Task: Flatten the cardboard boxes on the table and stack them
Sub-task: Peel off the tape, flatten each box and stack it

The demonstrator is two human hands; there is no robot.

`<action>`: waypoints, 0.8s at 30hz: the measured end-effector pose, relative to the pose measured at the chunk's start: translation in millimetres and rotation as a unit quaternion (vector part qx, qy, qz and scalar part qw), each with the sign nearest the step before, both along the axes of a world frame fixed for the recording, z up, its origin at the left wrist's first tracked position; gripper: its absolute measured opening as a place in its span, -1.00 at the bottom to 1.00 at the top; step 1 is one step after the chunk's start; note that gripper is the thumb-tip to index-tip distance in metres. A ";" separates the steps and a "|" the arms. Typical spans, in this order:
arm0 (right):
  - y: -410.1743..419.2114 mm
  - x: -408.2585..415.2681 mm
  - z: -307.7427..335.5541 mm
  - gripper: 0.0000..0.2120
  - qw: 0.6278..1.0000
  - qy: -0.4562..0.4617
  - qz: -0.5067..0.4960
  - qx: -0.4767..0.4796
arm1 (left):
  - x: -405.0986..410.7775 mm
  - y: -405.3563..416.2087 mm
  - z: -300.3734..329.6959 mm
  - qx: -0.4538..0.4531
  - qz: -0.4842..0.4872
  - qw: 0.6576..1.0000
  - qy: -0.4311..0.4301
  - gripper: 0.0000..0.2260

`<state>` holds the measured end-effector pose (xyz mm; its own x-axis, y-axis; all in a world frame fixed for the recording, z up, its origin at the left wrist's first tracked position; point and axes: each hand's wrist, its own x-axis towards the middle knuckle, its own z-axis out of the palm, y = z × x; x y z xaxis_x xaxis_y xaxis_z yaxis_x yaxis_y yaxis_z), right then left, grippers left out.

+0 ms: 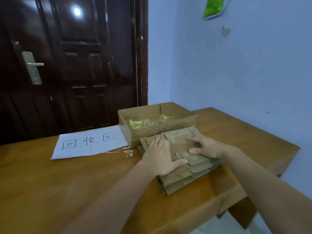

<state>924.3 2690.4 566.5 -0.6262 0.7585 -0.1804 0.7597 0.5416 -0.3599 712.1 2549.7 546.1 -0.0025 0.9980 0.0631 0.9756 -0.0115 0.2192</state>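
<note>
Wooden tabletop (67, 174) carries everything. Open cardboard box (157, 122), still standing, sits at the far edge with yellowish crumpled wrap (145, 123) inside. Stack of flattened boxes (184, 169) lies just in front, touching it. White paper sign (89, 142) lies left of the box. Left hand (162, 156) and right hand (206, 147) press flat on the stack top, fingers straight, hands near each other.

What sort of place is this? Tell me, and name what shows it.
Probably a plain room at home or in an office, used for sorting recycling: dark door, blue wall, handwritten paper sign on a wooden table.
</note>
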 end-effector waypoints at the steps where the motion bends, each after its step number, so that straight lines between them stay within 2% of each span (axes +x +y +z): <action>1: -0.1 -0.5 0.8 -0.32 1.000 -0.006 0.004 -0.007 | -0.9 4.1 -1.0 -0.009 -0.006 1.000 -0.011 0.09; 3: -2.1 -2.0 -1.4 -0.35 1.000 -0.021 -0.006 -0.007 | -2.0 9.2 -5.7 -0.031 -0.008 0.999 -0.005 0.10; 6: -11.3 -6.8 -9.7 -0.29 0.998 -0.045 -0.034 0.043 | -2.9 12.4 -15.2 -0.040 -0.003 0.999 -0.002 0.08; 10: -20.0 -10.7 -16.1 -0.30 0.995 -0.054 -0.047 0.065 | -4.5 16.9 -19.5 -0.024 0.002 1.000 -0.012 -0.22; 12: -22.7 -11.2 -15.2 -0.31 0.995 -0.059 -0.045 0.066 | -5.3 18.4 -19.9 -0.028 0.003 1.000 -0.008 -0.31; 20: -34.2 -19.3 -5.3 -0.35 0.990 -0.097 -0.046 0.094 | -5.0 22.1 -18.0 -0.038 0.007 0.999 0.000 -0.29; 24: -48.5 -31.8 -1.1 -0.47 0.982 -0.080 -0.092 0.147 | -6.2 16.8 -10.8 -0.040 -0.005 0.999 -0.018 -0.31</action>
<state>892.6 2641.9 565.4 -0.4546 0.8904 -0.0210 0.8887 0.4519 -0.0772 705.9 2566.5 535.3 0.0067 0.9998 -0.0168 0.9668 -0.0022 0.2554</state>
